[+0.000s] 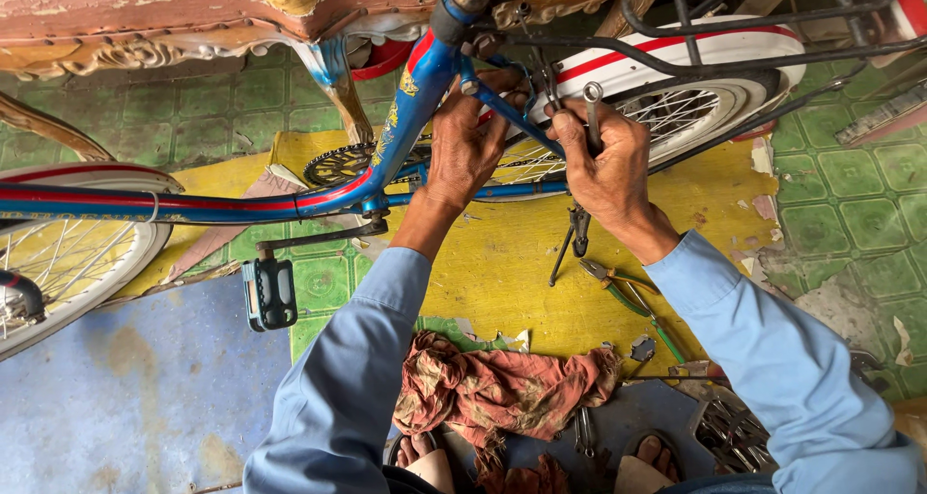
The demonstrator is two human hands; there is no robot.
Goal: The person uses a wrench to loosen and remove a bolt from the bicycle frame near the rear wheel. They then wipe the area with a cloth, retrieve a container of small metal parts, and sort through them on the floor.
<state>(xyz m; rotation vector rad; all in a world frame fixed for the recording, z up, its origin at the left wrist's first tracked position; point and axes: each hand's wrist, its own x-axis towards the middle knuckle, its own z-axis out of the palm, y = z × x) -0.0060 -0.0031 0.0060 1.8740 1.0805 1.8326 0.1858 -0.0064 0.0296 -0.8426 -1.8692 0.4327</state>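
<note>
Left hand (470, 146) clenched on blue frame (415, 98), frame centre, steadying bike. Right hand (608, 161) grasping spanner (592, 112) upright by rear wheel (676, 108) (pliers (632, 301) on floor, lower right, within reach).

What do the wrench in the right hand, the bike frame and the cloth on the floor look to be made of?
Wrench in the right hand: bare steel, going by its grey shine. Bike frame, held by the left hand: metal tubing, glossy blue paint with red stripes. Cloth: soft woven fabric, rust-red, crumpled and frayed.
</note>
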